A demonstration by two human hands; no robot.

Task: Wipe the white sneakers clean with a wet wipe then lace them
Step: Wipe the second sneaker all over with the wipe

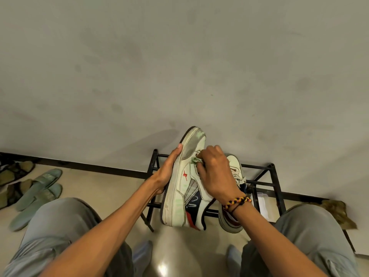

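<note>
the white sneaker (184,188) is held up on its side over the black rack (265,176), likely to expose its upper; the left hand (166,172) lies flat along the sole, fingers straight, bracing it; the right hand (214,172) pinches a crumpled wet wipe (194,160) against the lace area; the second sneaker (232,196) waits on the rack.

- First white sneaker (184,188): tilted on its side, toe up and away, sole leftward; red logo, navy heel panel, grey-soiled toe cap.
- Second white sneaker (235,176): just right of the first, partly hidden.
- Wet wipe (194,160): crumpled, pressed against the first sneaker behind its toe cap.
</note>
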